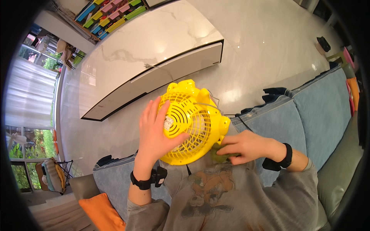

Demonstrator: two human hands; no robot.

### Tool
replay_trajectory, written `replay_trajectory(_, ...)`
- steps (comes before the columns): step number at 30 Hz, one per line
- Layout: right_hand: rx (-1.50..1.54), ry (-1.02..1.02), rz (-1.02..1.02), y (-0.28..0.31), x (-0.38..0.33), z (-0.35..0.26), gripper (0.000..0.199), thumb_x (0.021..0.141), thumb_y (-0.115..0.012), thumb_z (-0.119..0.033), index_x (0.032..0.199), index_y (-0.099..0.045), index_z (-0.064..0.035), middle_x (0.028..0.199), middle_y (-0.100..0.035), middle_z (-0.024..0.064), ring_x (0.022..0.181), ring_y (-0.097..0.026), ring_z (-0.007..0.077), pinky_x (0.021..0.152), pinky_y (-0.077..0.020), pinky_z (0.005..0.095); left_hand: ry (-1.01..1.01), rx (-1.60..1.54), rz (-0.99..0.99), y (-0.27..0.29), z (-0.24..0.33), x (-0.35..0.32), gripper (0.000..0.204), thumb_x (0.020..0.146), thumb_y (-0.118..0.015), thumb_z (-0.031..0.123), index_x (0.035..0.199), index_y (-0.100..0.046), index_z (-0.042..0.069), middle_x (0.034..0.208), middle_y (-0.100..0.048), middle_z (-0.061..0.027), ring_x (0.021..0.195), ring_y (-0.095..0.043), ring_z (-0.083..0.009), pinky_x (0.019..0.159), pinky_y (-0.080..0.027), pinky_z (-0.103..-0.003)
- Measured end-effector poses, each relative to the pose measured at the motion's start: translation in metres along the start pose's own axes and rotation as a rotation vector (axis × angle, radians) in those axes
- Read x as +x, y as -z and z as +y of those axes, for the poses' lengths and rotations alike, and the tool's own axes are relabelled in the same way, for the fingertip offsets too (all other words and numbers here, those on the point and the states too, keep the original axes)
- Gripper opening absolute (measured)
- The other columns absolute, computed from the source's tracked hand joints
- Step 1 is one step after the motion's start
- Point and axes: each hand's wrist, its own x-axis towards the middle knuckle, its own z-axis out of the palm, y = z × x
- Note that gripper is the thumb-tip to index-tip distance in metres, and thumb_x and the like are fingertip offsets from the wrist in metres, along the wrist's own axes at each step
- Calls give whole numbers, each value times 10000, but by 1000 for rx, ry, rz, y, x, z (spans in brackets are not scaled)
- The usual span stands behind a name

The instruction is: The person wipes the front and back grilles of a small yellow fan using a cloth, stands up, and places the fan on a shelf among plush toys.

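Observation:
A yellow electric fan [194,138] with a round grille and a moulded, rounded base is held in front of my chest, its slotted motor housing facing me. My left hand [154,129] lies over the left side of the grille, with the fingers along the top left and the thumb on the housing, gripping it. In my right hand [241,146] a dark green cloth [219,154] is bunched and pressed to the lower right rim of the fan. A thin grey cord [206,104] crosses the fan's upper part. The fan's front is hidden.
A low table [154,38] with a white marble-look top stands ahead; a plug [147,66] lies on it. Blue sofa covers [277,127] lie to my right, and an orange cushion [101,210] is at lower left. Coloured storage bins [111,15] stand at the far left.

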Motion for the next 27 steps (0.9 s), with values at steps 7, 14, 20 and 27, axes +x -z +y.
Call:
replay_trajectory(7,-63,-207,507,104,17,22,389,781,-617,11,1167,-640,-21,1100,-592,125,920,-617,242,763,-507,313,-76,-73,-10,9,4,-12,948,632,-819,524,1399,-486,77,1497,-377,-192,1379,-322,-426,1083,-281,-578)
replay_trajectory(14,-117,-175,-14,91,86,93,439,826,-692,-32,1234,-663,-192,1201,-566,118,1093,-596,312,876,-529,360,-65,-133,-10,11,12,-6,905,660,-768,613,1383,-522,127,1497,-398,-160,1368,-346,-419,1078,-267,-614)
replay_trajectory(20,-361,78,-46,93,151,106,494,723,-709,11,1184,-688,-167,1186,-566,78,1050,-558,281,884,-508,362,-38,-147,-57,16,12,0,876,667,-757,612,1390,-531,171,1510,-398,-133,1375,-353,-397,1090,-259,-605)
replay_trajectory(27,-254,94,-260,81,213,127,513,826,-659,-8,1313,-585,-150,1274,-528,106,1137,-534,322,940,-487,394,-5,-167,-41,16,11,-2,867,674,-754,604,1393,-525,177,1505,-404,-135,1365,-367,-404,1098,-254,-600)
